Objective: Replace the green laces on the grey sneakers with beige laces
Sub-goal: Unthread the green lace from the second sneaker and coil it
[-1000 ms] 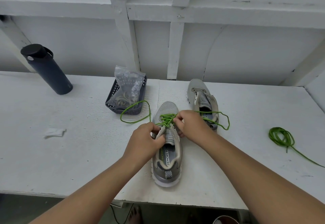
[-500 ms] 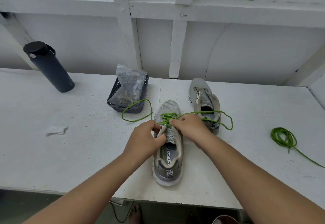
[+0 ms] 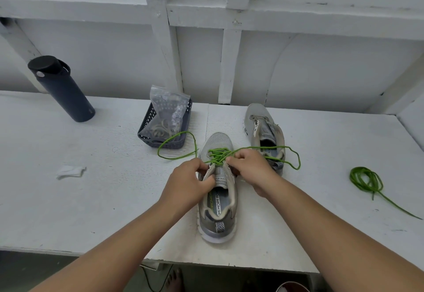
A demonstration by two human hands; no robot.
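Near sneaker (image 3: 217,202): grey mesh with a white sole, heel toward the lower edge of the frame, standing at the centre of the white bench (image 3: 91,200), whose surface is rough and grainy.
Left hand (image 3: 187,185): at the sneaker's left side, fingers curled, pinching the upper edge by the eyelets.
Right hand (image 3: 251,169): at the sneaker's right side, fingers curled at the top eyelets, pinching the green lace (image 3: 219,155).
Green lace: a thin round cord, still threaded across the near sneaker; one loose end loops left on the bench, the other runs right over the second sneaker.
Second sneaker (image 3: 263,131): grey, unlaced, just right of and behind the first.
Loose green lace (image 3: 366,180): coiled at the right of the frame, tail trailing toward the lower right.
Basket (image 3: 160,139): dark perforated plastic, centre left; holds a clear bag (image 3: 168,110) with beige laces (image 3: 160,130) inside.
Paper scrap (image 3: 70,172): crumpled and white, left.
Bottle (image 3: 62,88): dark cylinder with a looped cap, upper left.
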